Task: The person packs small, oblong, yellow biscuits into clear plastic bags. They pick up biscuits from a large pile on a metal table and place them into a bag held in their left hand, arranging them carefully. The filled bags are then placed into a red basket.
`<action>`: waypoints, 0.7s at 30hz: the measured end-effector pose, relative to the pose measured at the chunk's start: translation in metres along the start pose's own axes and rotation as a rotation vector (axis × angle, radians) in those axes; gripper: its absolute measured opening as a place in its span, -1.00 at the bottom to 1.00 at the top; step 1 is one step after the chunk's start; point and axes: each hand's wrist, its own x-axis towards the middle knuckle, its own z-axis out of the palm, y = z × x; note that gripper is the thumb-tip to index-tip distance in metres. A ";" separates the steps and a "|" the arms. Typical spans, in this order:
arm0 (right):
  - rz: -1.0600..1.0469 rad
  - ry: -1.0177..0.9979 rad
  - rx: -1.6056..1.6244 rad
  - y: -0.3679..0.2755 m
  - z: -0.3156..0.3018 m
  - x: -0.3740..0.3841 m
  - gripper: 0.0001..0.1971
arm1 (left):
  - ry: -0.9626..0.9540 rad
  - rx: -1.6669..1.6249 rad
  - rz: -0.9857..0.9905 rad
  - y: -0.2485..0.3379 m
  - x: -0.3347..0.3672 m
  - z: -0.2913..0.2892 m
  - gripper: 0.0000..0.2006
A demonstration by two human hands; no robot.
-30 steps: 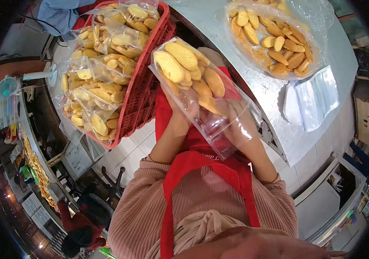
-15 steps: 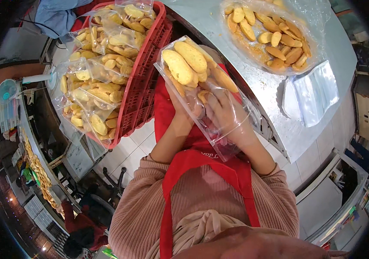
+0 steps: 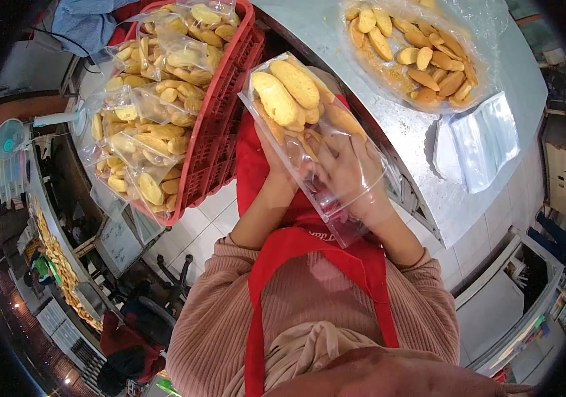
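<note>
The left grip (image 3: pixel 279 162) lies under and behind a slanted clear plastic bag (image 3: pixel 344 229), supporting its left side; most of its fingers are hidden by the film, so whether they pinch the bag cannot be told. Close to its right, the right grip (image 3: pixel 352 169) reaches up within the lower part of the bag, with shiny film over its back. Its fingers are bent and slightly apart, their tips at the lowest pieces; whether they pinch one cannot be told. The oval rusks (image 3: pixel 296 86) in this bag sit just ahead of both grips, several long pale yellow ones uppermost, packed lengthwise toward the far end.

To the left of the left grip, and reaching farther ahead, stands a red plastic crate (image 3: pixel 211 129) heaped with filled bags (image 3: pixel 157 142) of similar rusks. A blue cloth (image 3: pixel 86 28) lies beyond the crate, ahead and far to the left.

On the right grip's right side is a grey metal counter (image 3: pixel 420 165). Ahead on it, a large crumpled clear bag (image 3: pixel 489 63) holds loose rusks and crumbs; nearer the right grip, a stack of flat clear pouches (image 3: pixel 484 147) lies beside that bag. A red apron (image 3: pixel 312 258) shows below and between the two grips. Well off to the left grip's left is a small fan (image 3: pixel 10 137).
</note>
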 end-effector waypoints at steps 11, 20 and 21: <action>-0.049 0.153 0.169 0.014 0.000 -0.010 -0.64 | -0.282 -0.130 0.073 0.004 0.001 0.025 -0.33; 0.078 0.163 0.192 0.016 0.006 -0.002 -0.43 | 0.033 0.215 0.149 -0.003 -0.002 0.022 -0.31; 0.062 0.104 0.196 0.014 0.004 -0.003 -0.44 | 0.063 0.257 0.182 -0.001 0.000 0.017 -0.32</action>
